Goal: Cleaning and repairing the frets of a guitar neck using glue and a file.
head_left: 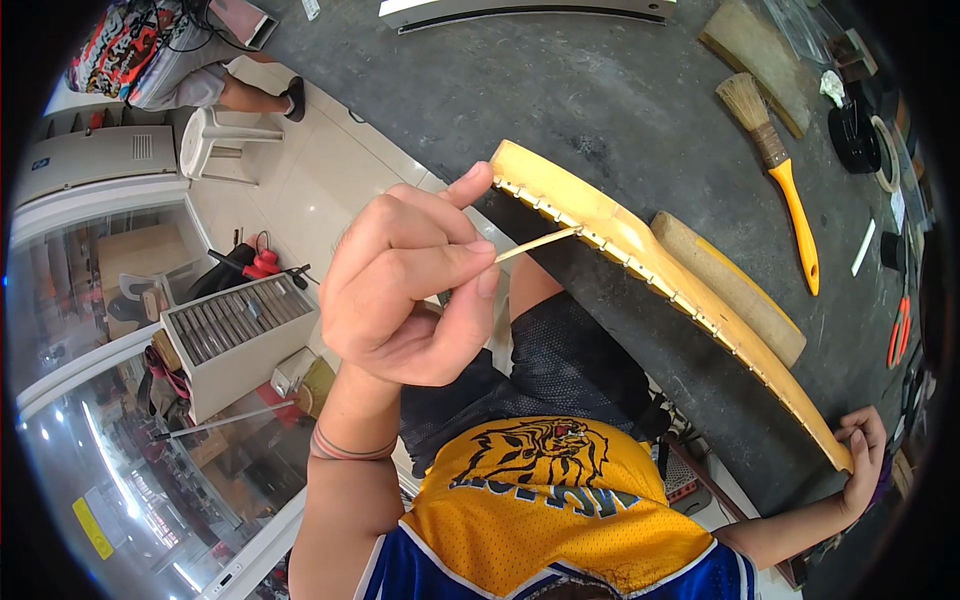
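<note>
In the head view, the left hand (405,290) is raised in front of the chest with its fingers curled in, thumb and forefinger pinching one end of a thin pale wooden stick (535,243). The index finger points up toward the near end of the work. The stick's far tip meets the edge of a long yellow-lacquered wooden guitar neck (640,250), touching it beside one of the small metal fret ends; judging by the fine grip, the stick is held this way so that its tip can be steered into a narrow spot.

The right hand (862,455) is low at the other end, fingers wrapped around the narrow tip of the neck, apparently to steady it on its side against the edge of the dark grey worktop (560,90). The neck runs diagonally between the two hands, glossy yellow, widest near the left hand, with a row of evenly spaced fret ends along its facing edge.

Just beyond the neck, between the hands, lies a rounded tan wooden block (730,285). Farther from the right hand, up the worktop, rests a bristle brush with an orange handle (780,170), and red-handled pliers (898,330) lie near the rim.
</note>
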Motion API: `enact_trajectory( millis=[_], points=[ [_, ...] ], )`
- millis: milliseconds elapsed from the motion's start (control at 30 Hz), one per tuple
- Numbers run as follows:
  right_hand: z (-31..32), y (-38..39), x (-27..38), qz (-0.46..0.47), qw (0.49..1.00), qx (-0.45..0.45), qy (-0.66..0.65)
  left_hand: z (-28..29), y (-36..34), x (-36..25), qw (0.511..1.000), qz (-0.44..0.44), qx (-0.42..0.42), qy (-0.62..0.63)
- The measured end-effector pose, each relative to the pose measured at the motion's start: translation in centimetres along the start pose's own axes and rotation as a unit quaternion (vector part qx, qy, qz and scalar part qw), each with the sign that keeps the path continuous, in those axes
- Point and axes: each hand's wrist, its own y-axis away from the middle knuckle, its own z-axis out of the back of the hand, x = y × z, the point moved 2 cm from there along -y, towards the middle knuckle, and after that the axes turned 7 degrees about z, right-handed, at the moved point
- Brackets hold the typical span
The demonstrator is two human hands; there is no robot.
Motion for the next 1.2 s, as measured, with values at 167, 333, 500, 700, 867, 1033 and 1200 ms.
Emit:
enact_trajectory(
  millis=[167,333,500,700,867,1033,1200],
  points=[
    [-0.6,0.0,1.4,-0.013,1.000,-0.005,-0.003,0.5,0.0,0.7,0.998,0.036,-0.017,0.040],
    [-1.2,-0.4,2.3,-0.019,1.000,-0.008,-0.007,1.5,0.1,2.3,0.996,0.038,-0.061,0.057],
    [-0.9,-0.5,1.9,-0.010,1.000,-0.025,-0.015,2.3,-0.3,3.8,0.988,0.032,-0.091,0.117],
    [-1.1,-1.0,2.2,-0.018,0.999,-0.046,-0.010,2.2,0.1,4.9,0.981,0.033,-0.109,0.155],
    [-1.5,-1.2,2.8,-0.012,0.998,-0.055,0.000,1.6,0.8,5.3,0.974,0.058,-0.112,0.186],
    [-1.3,-1.3,2.7,-0.015,0.998,-0.058,0.009,1.7,1.2,5.2,0.975,0.066,-0.107,0.183],
    [-1.1,-1.4,2.6,-0.017,0.998,-0.050,0.015,2.1,1.7,5.6,0.976,0.074,-0.111,0.173]
  ],
)
